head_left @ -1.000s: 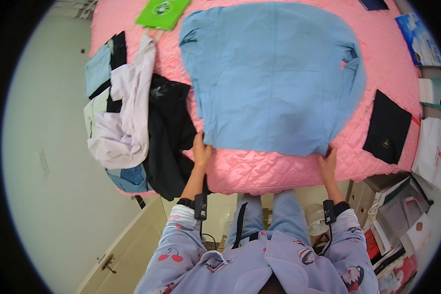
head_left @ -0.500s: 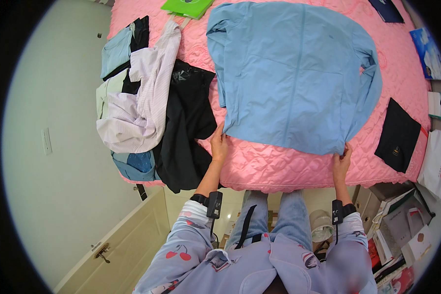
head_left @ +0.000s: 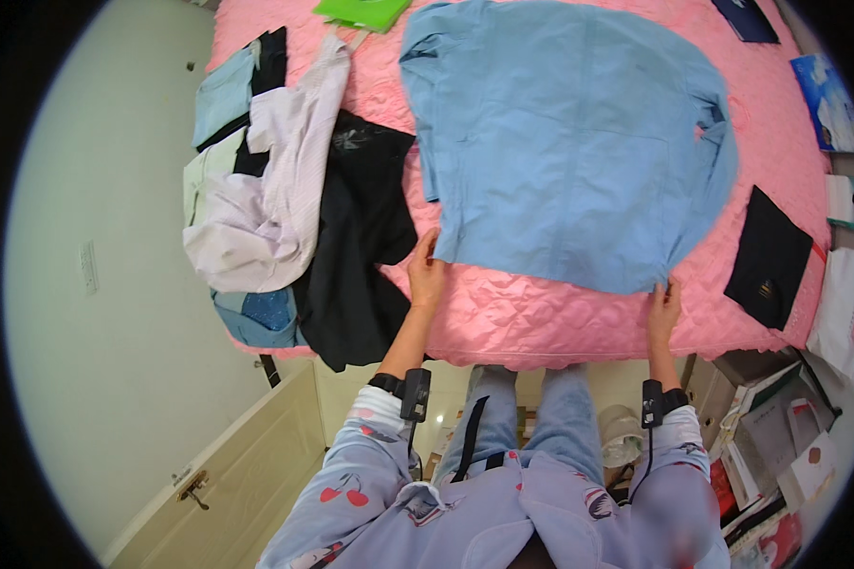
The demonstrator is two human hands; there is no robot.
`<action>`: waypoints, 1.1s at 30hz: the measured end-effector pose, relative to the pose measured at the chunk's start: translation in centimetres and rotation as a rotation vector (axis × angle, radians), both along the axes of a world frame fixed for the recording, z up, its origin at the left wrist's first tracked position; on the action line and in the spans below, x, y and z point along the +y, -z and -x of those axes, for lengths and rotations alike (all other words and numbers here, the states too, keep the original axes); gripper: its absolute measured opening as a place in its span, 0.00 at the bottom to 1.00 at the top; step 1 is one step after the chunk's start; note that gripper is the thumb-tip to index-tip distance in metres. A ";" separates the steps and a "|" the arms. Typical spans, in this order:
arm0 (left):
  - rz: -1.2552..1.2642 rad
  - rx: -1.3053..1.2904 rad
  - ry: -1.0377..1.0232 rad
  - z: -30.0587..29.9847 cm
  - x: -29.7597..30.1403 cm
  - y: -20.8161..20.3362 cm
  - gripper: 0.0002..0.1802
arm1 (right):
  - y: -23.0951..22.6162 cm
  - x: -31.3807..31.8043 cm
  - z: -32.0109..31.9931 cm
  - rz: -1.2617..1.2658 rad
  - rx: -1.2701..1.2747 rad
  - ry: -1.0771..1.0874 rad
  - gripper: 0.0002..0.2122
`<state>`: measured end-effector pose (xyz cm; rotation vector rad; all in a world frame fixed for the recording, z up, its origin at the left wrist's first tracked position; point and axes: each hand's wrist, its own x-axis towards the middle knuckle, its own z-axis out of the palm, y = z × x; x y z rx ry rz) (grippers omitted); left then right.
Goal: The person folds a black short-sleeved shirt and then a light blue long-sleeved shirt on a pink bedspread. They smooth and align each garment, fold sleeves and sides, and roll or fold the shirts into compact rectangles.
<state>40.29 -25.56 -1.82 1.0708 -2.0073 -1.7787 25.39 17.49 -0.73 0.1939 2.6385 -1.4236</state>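
A light blue jacket [head_left: 565, 142] lies spread face up on a pink quilted bedspread [head_left: 522, 327], its sleeves curving along both sides. At its lower left corner my left hand [head_left: 427, 273] pinches the hem between thumb and fingers. The lower right corner of the hem is in the fingers of my right hand [head_left: 666, 305]. Left of the jacket, close to my left hand, sprawls a black garment [head_left: 361, 247]. A pale striped shirt [head_left: 289, 180] partly covers it.
Folded clothes [head_left: 223, 100] sit along the bed's left edge. A folded black cloth item [head_left: 769, 261] lies at the right. A green bag [head_left: 361, 11] is at the far side. Below left stands a cream door [head_left: 218, 474]; bags and boxes [head_left: 788, 427] crowd the lower right.
The jacket's lower hem has shifted slightly away from me, and its front looks a little rippled. Both hands stay at the hem corners.
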 end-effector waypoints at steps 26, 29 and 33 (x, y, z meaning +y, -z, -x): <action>0.027 -0.180 -0.171 -3.0 -4.0 0.7 0.13 | -1.8 -0.9 -2.4 -0.276 0.123 0.054 0.12; 0.182 -0.169 -0.123 -2.4 -4.5 1.0 0.10 | -2.6 -1.1 -1.6 -0.308 0.104 -0.011 0.13; 0.242 -0.118 -0.170 -2.8 -4.5 -1.3 0.05 | -4.4 1.8 -0.8 -0.177 -0.011 0.091 0.10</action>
